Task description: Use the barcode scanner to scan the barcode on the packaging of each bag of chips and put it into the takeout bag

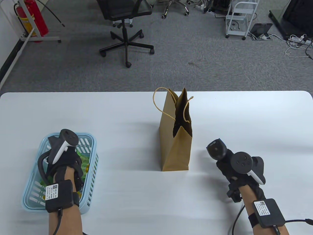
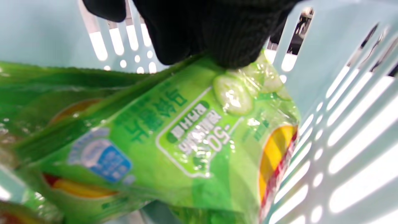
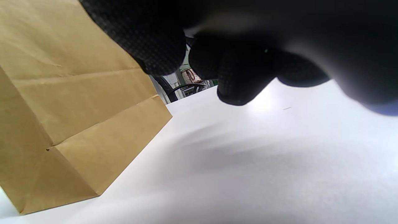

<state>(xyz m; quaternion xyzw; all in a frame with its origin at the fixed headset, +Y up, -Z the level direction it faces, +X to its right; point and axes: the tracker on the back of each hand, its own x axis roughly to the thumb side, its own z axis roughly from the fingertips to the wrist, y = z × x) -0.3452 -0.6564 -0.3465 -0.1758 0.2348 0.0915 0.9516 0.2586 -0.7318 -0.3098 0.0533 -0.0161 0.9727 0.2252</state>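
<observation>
The chips point(image 2: 174, 146) are a glossy bright-green pack printed with cucumber slices, a white-outlined label, a blue badge and a red-and-yellow logo near one end; it lies tilted in the basket point(image 1: 89, 156) at the counter's point(image 1: 122, 117) near left, with more green packs under it. The left hand point(image 1: 62, 156) reaches down into the basket, its gloved fingertips point(image 2: 217, 37) on the pack's upper edge; whether that grip is pinching or only pressing I cannot tell, since the glove hides the contact. The brown paper bag point(image 1: 176, 137) stands upright and open mid-counter, well apart from the basket. To its right, the right hand point(image 1: 234, 169) has its grip clamped around the black scanner point(image 1: 216, 148), held just above the counter.
</observation>
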